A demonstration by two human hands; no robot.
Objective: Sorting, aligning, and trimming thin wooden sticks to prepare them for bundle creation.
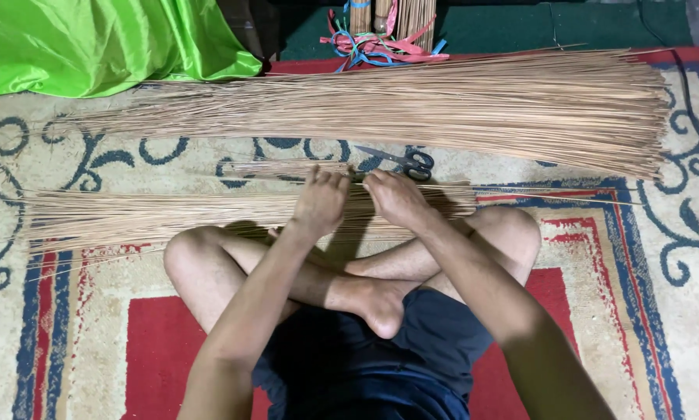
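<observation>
Left hand (319,200) and right hand (396,198), side by side, fingers curled down, both gripping the near stick bundle (171,214) lying crosswise before the crossed legs; scissors (402,160) just beyond.

Tan sticks (412,105); cream rug (614,264) with blue scrolls, red panels. Bright green cloth (93,39), dark, probably navy, shorts (380,365).

Floor covered by patterned cream, red and blue carpet (93,311). On it: thin tan stick bundle (171,214) under both hands, larger tan stick pile (443,105) beyond them, black-handled scissors (408,161) just past the right hand, green shiny cloth (93,43) far left-front, coloured ribbons (380,47) beyond the pile.
</observation>
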